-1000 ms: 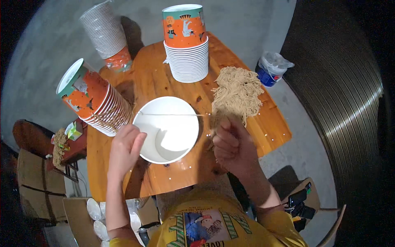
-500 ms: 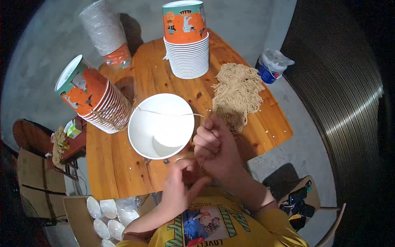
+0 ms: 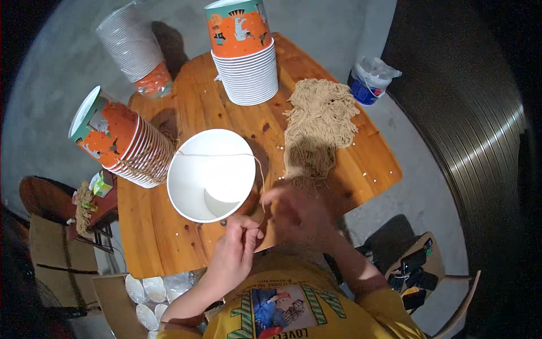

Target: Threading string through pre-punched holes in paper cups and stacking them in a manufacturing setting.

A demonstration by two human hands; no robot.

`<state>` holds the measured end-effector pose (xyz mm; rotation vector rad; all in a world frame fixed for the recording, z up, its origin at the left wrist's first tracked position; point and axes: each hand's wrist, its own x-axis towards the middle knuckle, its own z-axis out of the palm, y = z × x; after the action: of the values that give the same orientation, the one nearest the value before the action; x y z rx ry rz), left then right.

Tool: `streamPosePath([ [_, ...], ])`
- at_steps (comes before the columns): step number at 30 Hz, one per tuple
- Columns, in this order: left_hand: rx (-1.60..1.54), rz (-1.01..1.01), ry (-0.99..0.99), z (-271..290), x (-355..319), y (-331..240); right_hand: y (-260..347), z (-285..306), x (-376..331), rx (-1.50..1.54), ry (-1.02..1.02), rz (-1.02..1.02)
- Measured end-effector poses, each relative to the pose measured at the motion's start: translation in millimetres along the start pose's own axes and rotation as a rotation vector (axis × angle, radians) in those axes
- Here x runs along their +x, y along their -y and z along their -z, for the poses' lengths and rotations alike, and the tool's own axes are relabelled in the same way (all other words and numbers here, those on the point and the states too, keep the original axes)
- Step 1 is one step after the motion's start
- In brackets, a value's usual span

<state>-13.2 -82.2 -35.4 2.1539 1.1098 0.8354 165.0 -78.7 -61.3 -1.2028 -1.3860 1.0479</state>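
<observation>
String (image 3: 214, 155) is crossing over the white tub (image 3: 186, 181); left hand (image 3: 234, 247) is pinching it, fingers together; right hand (image 3: 299, 216) is hovering close by, way too blurry to tell how open.

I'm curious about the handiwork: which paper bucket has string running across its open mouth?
The single white-lined bucket just beyond the left hand; it stands unstacked, while the other buckets are nested in stacks.

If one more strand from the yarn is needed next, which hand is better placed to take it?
Probably the right hand: it is close to the yarn, while the left hand is farther off and seems to pinch the string. Blur hides whether the right hand holds anything.
</observation>
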Motion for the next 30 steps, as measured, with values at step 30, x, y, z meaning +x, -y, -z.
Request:
streamPosePath([
  [30, 0.455, -0.140, -0.266, 24, 17, 12, -21, -27, 20, -0.178, -0.293, 0.563],
])
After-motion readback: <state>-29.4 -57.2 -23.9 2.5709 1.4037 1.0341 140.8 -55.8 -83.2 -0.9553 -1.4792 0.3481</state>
